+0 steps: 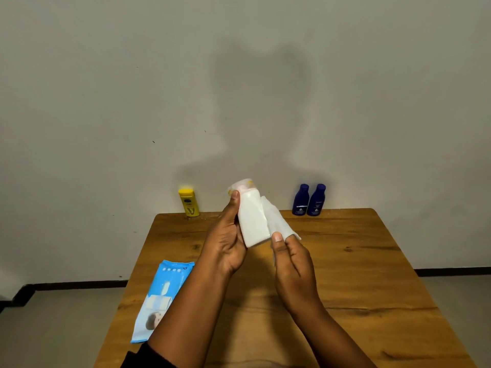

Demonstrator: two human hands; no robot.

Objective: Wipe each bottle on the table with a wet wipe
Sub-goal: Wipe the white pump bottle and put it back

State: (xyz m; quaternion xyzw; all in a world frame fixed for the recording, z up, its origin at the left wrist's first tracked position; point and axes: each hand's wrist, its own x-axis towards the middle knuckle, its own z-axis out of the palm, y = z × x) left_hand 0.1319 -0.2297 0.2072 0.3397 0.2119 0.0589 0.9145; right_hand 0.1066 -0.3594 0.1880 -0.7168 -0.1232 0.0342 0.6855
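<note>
My left hand grips a white bottle held up above the wooden table, its cap tilted away from me. My right hand pinches a white wet wipe that lies against the bottle's right side. A yellow bottle stands at the table's far left edge. Two dark blue bottles stand side by side at the far right, against the wall.
A light blue pack of wet wipes lies on the table's left edge, partly overhanging it. A plain wall rises right behind the table. Grey floor shows on both sides.
</note>
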